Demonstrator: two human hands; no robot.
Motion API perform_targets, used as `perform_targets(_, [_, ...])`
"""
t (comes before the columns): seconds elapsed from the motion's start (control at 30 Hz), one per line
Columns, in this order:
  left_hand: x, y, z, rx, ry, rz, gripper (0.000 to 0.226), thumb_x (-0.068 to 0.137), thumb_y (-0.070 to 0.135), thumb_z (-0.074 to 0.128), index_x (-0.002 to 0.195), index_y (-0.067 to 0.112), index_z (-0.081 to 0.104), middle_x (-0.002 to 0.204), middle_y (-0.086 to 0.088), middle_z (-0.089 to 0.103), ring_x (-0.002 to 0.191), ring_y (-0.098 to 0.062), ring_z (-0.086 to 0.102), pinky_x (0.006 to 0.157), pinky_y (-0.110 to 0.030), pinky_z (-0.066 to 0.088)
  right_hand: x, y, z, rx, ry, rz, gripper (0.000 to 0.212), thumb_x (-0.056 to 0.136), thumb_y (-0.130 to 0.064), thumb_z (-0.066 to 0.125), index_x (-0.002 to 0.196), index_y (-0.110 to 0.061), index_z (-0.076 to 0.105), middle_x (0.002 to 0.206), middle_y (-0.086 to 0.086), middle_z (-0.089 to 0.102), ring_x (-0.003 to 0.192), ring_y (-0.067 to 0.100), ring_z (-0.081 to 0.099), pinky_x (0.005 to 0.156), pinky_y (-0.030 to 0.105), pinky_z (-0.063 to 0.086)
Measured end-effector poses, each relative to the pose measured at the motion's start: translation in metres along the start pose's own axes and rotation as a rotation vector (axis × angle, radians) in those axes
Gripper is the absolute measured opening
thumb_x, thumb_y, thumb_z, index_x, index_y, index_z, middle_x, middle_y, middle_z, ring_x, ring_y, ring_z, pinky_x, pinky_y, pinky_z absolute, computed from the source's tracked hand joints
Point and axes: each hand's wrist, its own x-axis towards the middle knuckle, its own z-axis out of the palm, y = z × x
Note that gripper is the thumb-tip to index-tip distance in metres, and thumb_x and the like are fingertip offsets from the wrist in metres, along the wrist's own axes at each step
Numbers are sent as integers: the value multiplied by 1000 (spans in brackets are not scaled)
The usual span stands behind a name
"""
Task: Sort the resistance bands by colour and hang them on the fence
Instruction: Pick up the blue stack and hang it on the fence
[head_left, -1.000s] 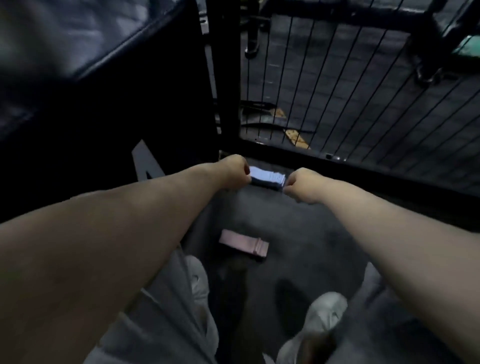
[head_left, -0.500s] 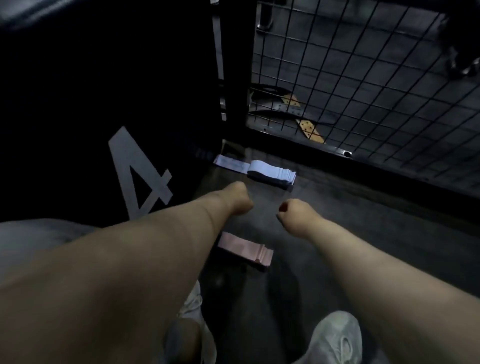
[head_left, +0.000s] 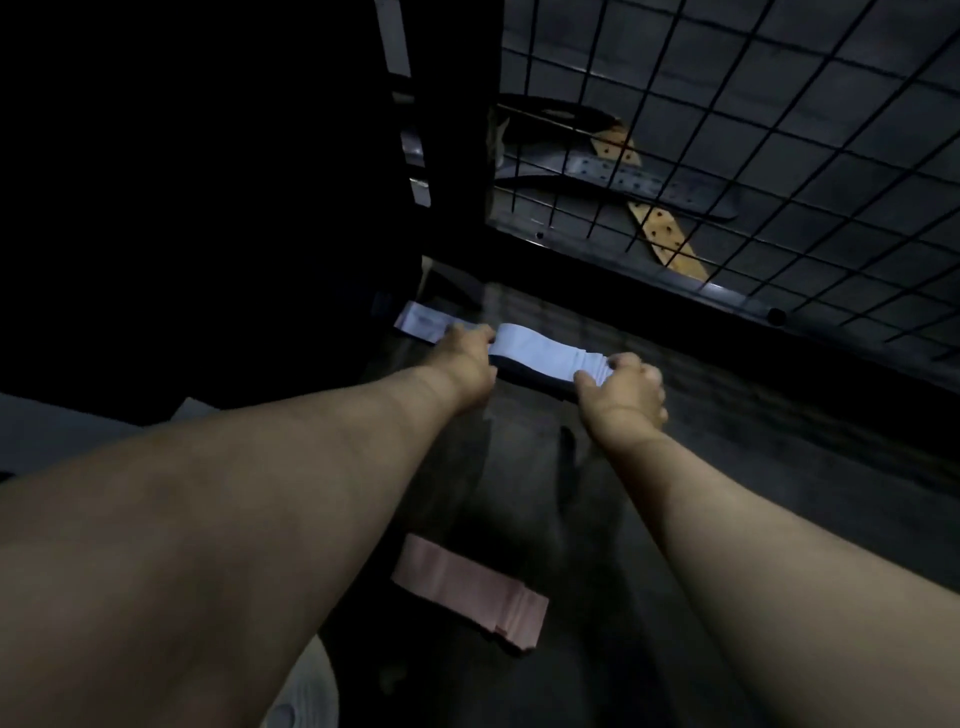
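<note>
A stack of pale lilac resistance bands lies on the dark floor near the foot of the black wire fence. My left hand grips the stack's left end and my right hand grips its right end. One more lilac band lies flat just left of the stack, partly behind my left hand. A stack of pink bands rests on the floor closer to me, between my forearms.
A large black box fills the left side. A black post stands between it and the fence. Behind the mesh lie dark and tan perforated straps. My light shoe shows at the bottom.
Half a second ago both hands hung curled above the floor, short of the lilac stack. They have moved forward and now hold its two ends.
</note>
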Motion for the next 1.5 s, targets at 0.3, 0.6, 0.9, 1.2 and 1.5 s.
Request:
perform_targets(0.3, [52, 14, 47, 68, 74, 58, 39, 98, 22, 53, 136, 18, 51, 143, -5, 30, 132, -27, 32, 111, -37, 35, 55, 1, 42, 267, 24, 212, 92, 83, -53, 69, 149, -9, 22, 151, 18, 30, 139, 37, 30, 111, 43, 29])
perform_targets(0.6, [73, -16, 31, 104, 221, 201, 41, 87, 15, 61, 128, 15, 62, 135, -9, 50, 126, -31, 46, 104, -40, 42, 68, 13, 60, 332, 14, 159, 78, 86, -46, 71, 143, -11, 32, 150, 14, 27, 138, 35, 28, 112, 44, 32])
perform_targets(0.9, [104, -38, 2, 715, -31, 168, 76, 79, 38, 76, 141, 18, 38, 139, -11, 40, 128, -31, 42, 107, -38, 31, 73, 16, 61, 353, 14, 142, 73, 87, -45, 70, 141, -11, 34, 149, 13, 28, 137, 35, 27, 110, 42, 32])
perform_targets(1.2, [106, -30, -24, 693, -203, -6, 51, 79, 58, 71, 118, 27, 59, 124, -2, 61, 121, -25, 55, 103, -39, 32, 73, 20, 61, 361, 4, 137, 74, 85, -48, 71, 140, -12, 36, 148, 13, 30, 137, 35, 30, 112, 43, 31])
perform_targets(1.5, [85, 18, -52, 43, -175, 21, 23, 83, 32, 78, 88, 11, 72, 73, -5, 66, 67, -18, 61, 61, -25, 48, 73, 22, 61, 399, -6, 139, 76, 82, -48, 74, 140, -14, 38, 146, 12, 33, 135, 34, 33, 111, 39, 33])
